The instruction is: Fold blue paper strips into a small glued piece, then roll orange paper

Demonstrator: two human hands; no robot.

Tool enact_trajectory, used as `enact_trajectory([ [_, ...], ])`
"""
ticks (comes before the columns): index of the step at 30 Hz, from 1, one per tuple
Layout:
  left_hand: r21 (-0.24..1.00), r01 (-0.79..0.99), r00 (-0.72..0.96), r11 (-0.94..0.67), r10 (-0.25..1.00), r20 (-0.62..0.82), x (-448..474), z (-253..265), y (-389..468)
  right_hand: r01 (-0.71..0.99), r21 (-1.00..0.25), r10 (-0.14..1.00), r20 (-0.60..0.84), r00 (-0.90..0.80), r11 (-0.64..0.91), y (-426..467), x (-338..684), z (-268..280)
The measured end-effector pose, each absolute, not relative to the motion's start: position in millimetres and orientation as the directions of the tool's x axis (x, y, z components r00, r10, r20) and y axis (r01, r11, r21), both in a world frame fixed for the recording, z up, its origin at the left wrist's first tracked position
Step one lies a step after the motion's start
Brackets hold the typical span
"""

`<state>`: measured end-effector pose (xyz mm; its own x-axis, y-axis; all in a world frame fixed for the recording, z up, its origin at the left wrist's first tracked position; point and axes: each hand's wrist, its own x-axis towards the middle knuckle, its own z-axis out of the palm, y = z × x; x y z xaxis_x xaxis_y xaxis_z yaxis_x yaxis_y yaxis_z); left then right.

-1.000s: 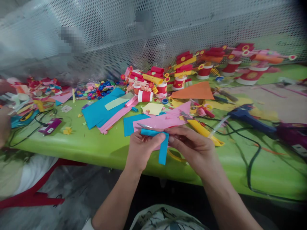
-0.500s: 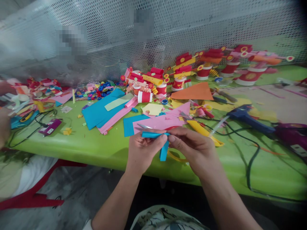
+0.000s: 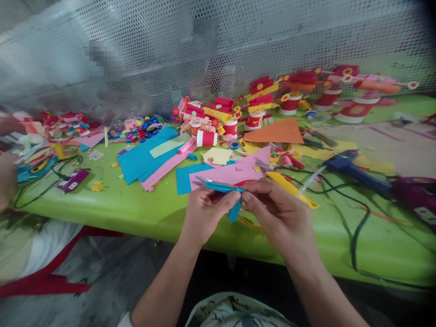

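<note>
**Blue paper strip held between both hands at the table edge**

Perforated metal sheeting forms the backdrop, its surface a regular grid of small round holes. In front of it stands a glossy lime-green table (image 3: 143, 213) with a smooth, rounded front edge.

Hands and held item:
- The left hand (image 3: 204, 211) is curled, thumb and forefinger pinched on a thin blue paper strip (image 3: 223, 187).
- The right hand (image 3: 277, 213) meets it from the other side, fingertips pinched on the same strip at its right end.
- The strip is flat, matte and narrow. One length runs roughly level across the left fingers; a shorter length (image 3: 235, 211) hangs down from the pinch point, bent at an angle.
- The strip sits above the near table edge, just in front of a pink paper sheet (image 3: 225, 173).

Surrounding items:
- Flat coloured sheets lie on the table: a large blue sheet (image 3: 143, 156), an orange triangular sheet (image 3: 274, 131), a pale yellow square (image 3: 217, 155).
- A row of red-and-white paper cups (image 3: 289, 102) topped with rolled paper tubes stands along the back.
- A red-and-white cup (image 3: 206, 137) lies on its side.
- A blue glue gun (image 3: 354, 169) rests to the right, its black cable (image 3: 357, 227) looping across the table.
- A yellow-handled tool (image 3: 289, 186) lies just behind the right hand; its type cannot be told.
- Small bright scraps and caps (image 3: 139, 129) are heaped at the back left.
- Another person's hand (image 3: 7, 181) shows at the left frame edge, blurred.
</note>
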<state>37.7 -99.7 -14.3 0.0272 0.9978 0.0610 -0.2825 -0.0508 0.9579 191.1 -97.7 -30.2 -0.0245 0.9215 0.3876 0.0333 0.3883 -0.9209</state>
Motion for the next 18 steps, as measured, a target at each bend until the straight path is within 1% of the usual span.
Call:
enact_trajectory([
  [2, 0.955, -0.278, 0.015, -0.109, 0.993, 0.117, 37.5, -14.6, -99.4, 0.019, -0.928, 0.927, 0.371, -0.049, 0.372, -96.3, 191.7, -30.1],
  [4, 0.951, -0.273, -0.015, -0.142, 0.989, 0.144, 37.4, -14.7, -99.0, -0.022, -0.943, 0.940, 0.334, -0.075, 0.333, -94.4, 192.3, -29.3],
  [8, 0.954, -0.265, 0.016, -0.138, 0.989, 0.147, 36.7, -15.4, -98.2, -0.048, -0.944, 0.939, 0.330, -0.103, 0.326, -92.3, 193.7, -27.1],
  [11, 0.954, -0.266, 0.031, -0.137, 0.988, 0.150, 37.7, -17.0, -98.3, -0.045, -0.936, 0.933, 0.351, -0.077, 0.348, -92.9, 194.5, -26.9],
  [16, 0.946, -0.275, -0.047, -0.169, 0.986, 0.163, 43.4, -20.1, -100.1, -0.015, -0.934, 0.934, 0.357, -0.022, 0.357, -94.8, 192.4, -27.7],
  [18, 0.945, -0.291, -0.040, -0.148, 0.989, 0.143, 45.2, -20.4, -101.1, -0.038, -0.940, 0.941, 0.338, 0.013, 0.339, -95.3, 190.4, -28.0],
])
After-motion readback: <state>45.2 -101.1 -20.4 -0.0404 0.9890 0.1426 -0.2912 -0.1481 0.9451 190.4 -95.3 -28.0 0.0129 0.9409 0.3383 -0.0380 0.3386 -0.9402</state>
